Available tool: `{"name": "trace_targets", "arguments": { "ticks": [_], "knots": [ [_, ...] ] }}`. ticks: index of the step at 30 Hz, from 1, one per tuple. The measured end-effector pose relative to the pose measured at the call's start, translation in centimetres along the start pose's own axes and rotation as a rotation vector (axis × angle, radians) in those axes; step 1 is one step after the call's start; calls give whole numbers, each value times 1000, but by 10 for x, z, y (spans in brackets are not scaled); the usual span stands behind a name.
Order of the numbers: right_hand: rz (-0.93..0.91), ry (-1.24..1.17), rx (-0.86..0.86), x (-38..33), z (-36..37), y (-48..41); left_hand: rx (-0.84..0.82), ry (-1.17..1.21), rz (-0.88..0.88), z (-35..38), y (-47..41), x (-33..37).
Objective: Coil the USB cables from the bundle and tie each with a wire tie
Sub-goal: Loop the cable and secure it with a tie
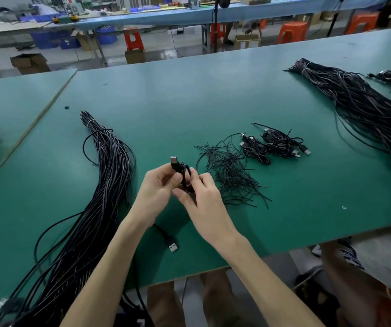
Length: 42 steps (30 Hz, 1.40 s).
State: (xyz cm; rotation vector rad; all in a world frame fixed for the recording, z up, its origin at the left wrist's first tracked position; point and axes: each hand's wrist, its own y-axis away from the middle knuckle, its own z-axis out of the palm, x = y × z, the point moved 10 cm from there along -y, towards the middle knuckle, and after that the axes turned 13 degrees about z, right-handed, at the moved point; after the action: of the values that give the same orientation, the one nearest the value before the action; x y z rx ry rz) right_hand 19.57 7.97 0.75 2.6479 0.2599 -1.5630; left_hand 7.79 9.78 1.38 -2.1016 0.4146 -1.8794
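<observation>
On the green table (213, 95), the cable bundle (100, 185) lies left. At center, the left hand (156, 194) grips a coiled cable (185, 175); the right hand (201, 194) pinches it. Right: wire ties (232, 175), finished coils (272, 145).

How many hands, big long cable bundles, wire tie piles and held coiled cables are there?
Hands: 2 (left hand, right hand)
Big long cable bundles: 2 (left bundle, right bundle)
Loose wire tie pile: 1
Held coiled cable: 1
Total: 6
</observation>
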Motion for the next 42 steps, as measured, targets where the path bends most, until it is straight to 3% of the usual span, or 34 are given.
{"name": "trace_targets", "arguments": {
  "ticks": [9,26,35,42],
  "knots": [
    [3,-113,117,2,-17,-4,-15,-39,19,0,-1,1],
    [141,-435,50,27,-17,-10,118,38,-78,-16,4,-9],
    [135,-432,8,27,-14,-9,29,115,-82,-4,4,-4],
    [139,-390,-9,26,-13,-8,-32,24,-76,-1,1,-3]
  ]
}}
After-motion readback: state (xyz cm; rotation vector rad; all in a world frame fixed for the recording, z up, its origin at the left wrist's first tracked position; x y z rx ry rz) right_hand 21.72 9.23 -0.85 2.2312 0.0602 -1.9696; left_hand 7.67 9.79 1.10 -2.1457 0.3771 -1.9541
